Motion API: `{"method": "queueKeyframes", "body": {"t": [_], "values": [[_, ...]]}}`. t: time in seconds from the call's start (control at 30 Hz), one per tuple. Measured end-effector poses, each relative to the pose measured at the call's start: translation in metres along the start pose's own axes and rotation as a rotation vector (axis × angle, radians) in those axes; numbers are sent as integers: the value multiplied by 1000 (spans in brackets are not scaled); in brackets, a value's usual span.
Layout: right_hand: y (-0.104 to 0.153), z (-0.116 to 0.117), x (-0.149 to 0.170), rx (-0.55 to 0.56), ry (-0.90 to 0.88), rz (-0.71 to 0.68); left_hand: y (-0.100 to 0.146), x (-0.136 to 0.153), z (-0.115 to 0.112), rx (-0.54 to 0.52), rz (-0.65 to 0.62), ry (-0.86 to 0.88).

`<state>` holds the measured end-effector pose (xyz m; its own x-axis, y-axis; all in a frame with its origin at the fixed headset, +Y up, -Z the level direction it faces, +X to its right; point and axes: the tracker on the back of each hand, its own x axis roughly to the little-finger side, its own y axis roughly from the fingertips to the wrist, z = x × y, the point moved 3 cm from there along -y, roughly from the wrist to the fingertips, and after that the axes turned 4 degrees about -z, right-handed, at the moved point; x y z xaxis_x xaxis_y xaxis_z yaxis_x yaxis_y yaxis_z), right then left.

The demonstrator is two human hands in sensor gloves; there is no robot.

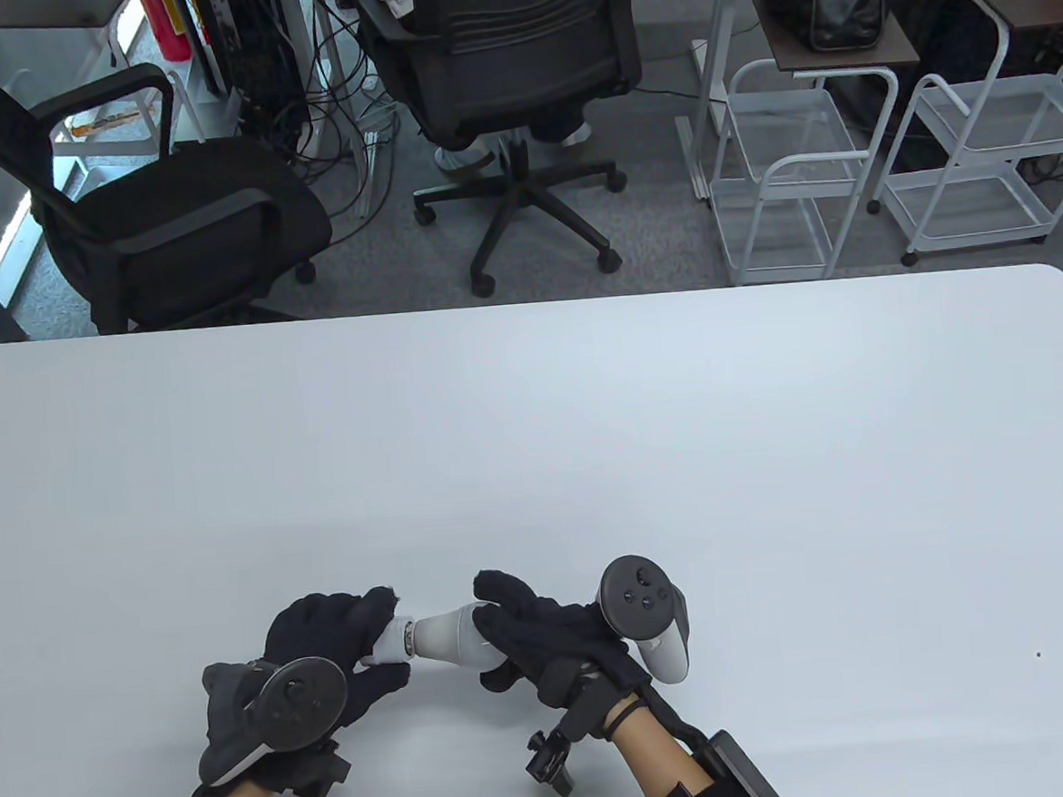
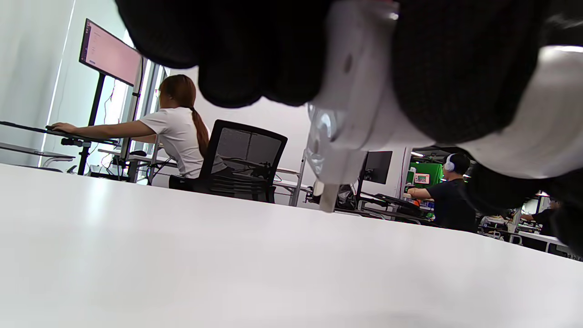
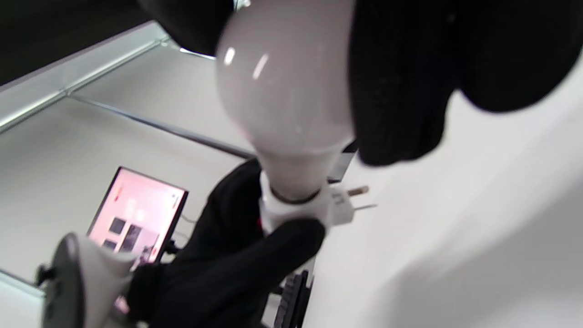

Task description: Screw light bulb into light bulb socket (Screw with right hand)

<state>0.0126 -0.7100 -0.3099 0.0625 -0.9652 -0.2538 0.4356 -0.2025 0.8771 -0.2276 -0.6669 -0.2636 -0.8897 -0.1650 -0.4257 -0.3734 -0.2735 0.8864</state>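
I see bright, even overhead light; the table (image 1: 534, 435) looks nearly washed out, with only faint shadows under my hands. Two small glare spots sit on the light bulb (image 3: 287, 91) beside my right fingers (image 3: 401, 82), which are blurred, like the room beyond.

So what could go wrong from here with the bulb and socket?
The light bulb and socket are held in mid-air above the table, so a slip of the left hand or right hand could drop them. Gloved fingers hide the joint, so cross-threading might go unnoticed.
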Motion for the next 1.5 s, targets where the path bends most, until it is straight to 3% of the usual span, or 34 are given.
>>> {"method": "queueKeyframes", "body": {"t": [0.13,0.27,0.47,0.67,0.87,0.97,1.03,1.1,1.27,1.5], "values": [[3,0,6,4,-36,31,-1,-1,-2,13,1,-9],[-1,9,3,-174,-89,32,-1,4,-3,21,19,8],[1,1,8,37,-71,47,1,2,0,10,6,8],[-1,8,7,-107,-67,40,1,3,-1,10,16,20],[-3,4,8,-32,-89,52,0,-4,2,1,-16,-47],[-1,8,4,-68,-40,11,-1,0,1,28,-10,0],[-3,15,-2,-156,-14,-11,-1,3,-2,53,-8,45],[-3,14,-5,-129,38,-22,-3,4,-5,109,-29,67],[-4,13,-4,-56,12,34,-2,0,-7,120,-51,56],[-2,16,-5,-141,41,-13,-3,4,-13,156,-34,101]]}}
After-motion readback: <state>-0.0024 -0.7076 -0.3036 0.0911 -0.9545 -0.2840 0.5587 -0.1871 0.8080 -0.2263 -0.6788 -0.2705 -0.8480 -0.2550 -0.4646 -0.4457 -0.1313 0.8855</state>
